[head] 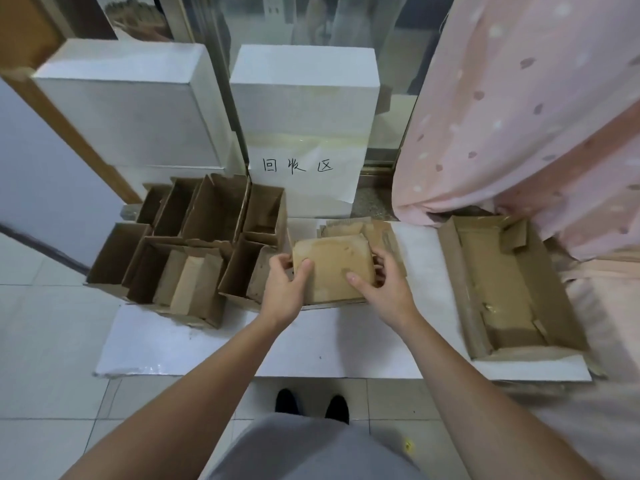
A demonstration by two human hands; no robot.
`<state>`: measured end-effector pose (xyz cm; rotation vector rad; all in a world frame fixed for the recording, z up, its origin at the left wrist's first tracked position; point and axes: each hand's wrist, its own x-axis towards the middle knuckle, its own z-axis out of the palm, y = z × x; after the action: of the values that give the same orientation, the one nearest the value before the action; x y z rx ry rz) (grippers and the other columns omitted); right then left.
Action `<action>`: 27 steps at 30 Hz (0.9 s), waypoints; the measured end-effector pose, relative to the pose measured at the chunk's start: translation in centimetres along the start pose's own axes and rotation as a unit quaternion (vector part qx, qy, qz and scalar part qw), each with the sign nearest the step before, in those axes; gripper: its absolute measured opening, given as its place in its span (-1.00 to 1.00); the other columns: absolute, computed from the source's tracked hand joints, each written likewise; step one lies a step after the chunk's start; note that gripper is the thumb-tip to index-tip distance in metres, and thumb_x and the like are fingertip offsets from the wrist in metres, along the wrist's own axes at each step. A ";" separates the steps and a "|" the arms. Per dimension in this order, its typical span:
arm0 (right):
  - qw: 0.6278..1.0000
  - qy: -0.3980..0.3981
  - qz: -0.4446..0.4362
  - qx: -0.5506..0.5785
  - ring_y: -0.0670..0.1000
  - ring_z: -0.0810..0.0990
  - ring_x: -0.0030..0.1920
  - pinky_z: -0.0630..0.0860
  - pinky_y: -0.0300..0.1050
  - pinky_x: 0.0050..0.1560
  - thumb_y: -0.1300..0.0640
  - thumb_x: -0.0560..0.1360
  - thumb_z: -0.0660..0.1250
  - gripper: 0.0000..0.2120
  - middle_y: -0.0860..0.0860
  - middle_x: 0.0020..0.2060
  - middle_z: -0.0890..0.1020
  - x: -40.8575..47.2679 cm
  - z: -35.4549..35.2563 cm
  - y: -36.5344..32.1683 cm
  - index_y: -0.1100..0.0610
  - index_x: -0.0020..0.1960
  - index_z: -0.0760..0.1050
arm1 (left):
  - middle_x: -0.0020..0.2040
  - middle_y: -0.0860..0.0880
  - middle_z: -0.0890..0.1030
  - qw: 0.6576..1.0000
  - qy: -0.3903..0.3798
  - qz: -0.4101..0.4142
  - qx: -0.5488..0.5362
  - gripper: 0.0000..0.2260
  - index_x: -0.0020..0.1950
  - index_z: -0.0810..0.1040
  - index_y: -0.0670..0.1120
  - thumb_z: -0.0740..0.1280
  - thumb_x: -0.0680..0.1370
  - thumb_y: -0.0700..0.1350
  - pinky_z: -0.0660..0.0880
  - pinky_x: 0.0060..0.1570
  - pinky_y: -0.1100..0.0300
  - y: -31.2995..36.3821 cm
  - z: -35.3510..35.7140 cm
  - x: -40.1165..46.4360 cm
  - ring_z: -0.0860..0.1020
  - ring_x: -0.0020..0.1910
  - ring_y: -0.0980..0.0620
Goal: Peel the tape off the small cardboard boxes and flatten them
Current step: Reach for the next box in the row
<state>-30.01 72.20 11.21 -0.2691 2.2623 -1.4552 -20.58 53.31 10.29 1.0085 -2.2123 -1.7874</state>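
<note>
A flattened brown cardboard box [332, 265] lies on top of a pile of flattened cardboard [363, 230] in the middle of the white sheet [214, 344]. My left hand [285, 289] grips its left edge, thumb on top and fingers curled behind. On the other side, my right hand [381, 285] holds the right edge, thumb pressed on the top face, fingers wrapped round the side. To the left stand several open small cardboard boxes [194, 251], upright and packed close together.
A wide, shallow open cardboard box [505, 285] lies at the right. Two tall white boxes [304, 98] stand behind, one carrying a handwritten paper sign [298, 166]. A pink dotted curtain [526, 116] hangs at right. My feet [311, 403] are on the tiled floor.
</note>
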 end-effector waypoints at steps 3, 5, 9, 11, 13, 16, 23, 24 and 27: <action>1.000 -0.027 0.006 -0.005 -0.11 0.47 0.35 0.48 0.01 0.36 -0.32 0.26 0.59 -0.04 -0.20 0.35 0.48 0.3 -0.3 0.5 -0.19 0.53 0.23 | 0.34 -0.02 0.49 0.998 -0.051 -0.027 -0.005 -0.57 0.40 0.29 -0.02 0.29 0.66 0.19 0.56 0.26 0.01 -0.1 -0.4 0.8 0.53 0.23 0.08; 0.999 -0.036 0.015 -0.016 -0.08 0.45 0.37 0.46 0.03 0.38 -0.28 0.22 0.64 0.06 -0.18 0.38 0.46 0.3 -0.5 0.6 -0.23 0.56 0.15 | 0.37 -0.01 0.46 0.994 -0.098 -0.029 -0.026 -0.54 0.43 0.25 0.00 0.27 0.67 0.21 0.58 0.19 0.10 0.0 -0.6 1.2 0.53 0.25 0.10; 1.000 -0.017 0.015 -0.010 -0.06 0.46 0.38 0.48 0.06 0.38 -0.23 0.16 0.67 0.15 -0.16 0.40 0.45 0.5 -1.0 0.8 -0.24 0.58 0.10 | 0.44 -0.01 0.42 0.984 -0.160 -0.040 -0.068 -0.40 0.52 0.20 0.01 0.26 0.62 0.30 0.56 0.13 0.17 0.9 -0.7 1.4 0.49 0.28 0.15; 1.000 0.008 0.026 0.013 -0.08 0.50 0.36 0.51 0.05 0.35 -0.24 0.17 0.66 0.11 -0.18 0.39 0.48 0.8 -1.3 0.9 -0.24 0.57 0.14 | 0.48 0.04 0.41 0.980 -0.189 -0.025 -0.062 -0.19 0.56 0.19 0.05 0.39 0.48 0.42 0.56 0.25 0.10 0.5 -0.8 1.7 0.49 0.32 0.14; 0.998 0.031 0.041 0.028 -0.08 0.52 0.33 0.53 0.06 0.33 -0.28 0.16 0.65 0.08 -0.18 0.36 0.51 1.3 -1.7 1.1 -0.23 0.54 0.18 | 0.47 0.15 0.39 0.978 -0.207 -0.001 -0.021 -0.01 0.61 0.16 0.09 0.56 0.34 0.36 0.54 0.25 0.16 0.3 -0.7 2.0 0.49 0.32 0.16; 0.996 0.047 0.050 0.050 -0.12 0.56 0.26 0.55 0.02 0.31 -0.26 0.22 0.63 -0.02 -0.20 0.26 0.56 1.9 -2.6 1.1 -0.18 0.51 0.23 | 0.47 0.22 0.39 0.972 -0.196 0.056 0.119 0.07 0.65 0.11 0.15 0.69 0.31 0.10 0.53 0.22 0.14 0.5 0.2 2.2 0.51 0.29 0.10; 0.997 -0.001 0.033 0.065 -0.18 0.58 0.19 0.54 -0.13 0.22 -0.24 0.32 0.57 -0.24 -0.16 0.23 0.57 3.1 -6.8 1.6 -0.11 0.38 0.29 | 0.23 0.21 0.54 0.976 -0.106 0.112 0.151 -0.07 0.63 0.04 0.30 0.58 0.44 0.12 0.52 0.07 0.25 2.1 3.0 0.8 0.55 0.14 0.20; 0.998 -0.016 0.029 0.060 -0.18 0.58 0.20 0.52 -0.13 0.22 -0.26 0.29 0.56 -0.25 -0.15 0.22 0.58 3.2 -7.5 1.8 -0.13 0.36 0.30 | 0.18 0.23 0.55 0.977 -0.097 0.119 0.147 -0.10 0.62 0.05 0.34 0.55 0.45 0.17 0.52 0.06 0.26 2.4 3.3 0.6 0.56 0.12 0.21; 0.996 -0.042 0.021 0.071 -0.18 0.57 0.23 0.52 -0.16 0.23 -0.25 0.27 0.59 -0.25 -0.16 0.23 0.60 3.2 -8.8 2.7 -0.15 0.37 0.36 | 0.10 0.18 0.61 0.976 -0.086 0.122 0.156 -0.22 0.58 0.13 0.39 0.48 0.47 0.26 0.58 0.08 0.14 2.6 4.3 0.2 0.59 0.06 0.23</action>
<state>-36.72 79.30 11.11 -0.2321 2.0753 -1.5432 -23.95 56.94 11.35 0.6062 -2.6494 -1.5040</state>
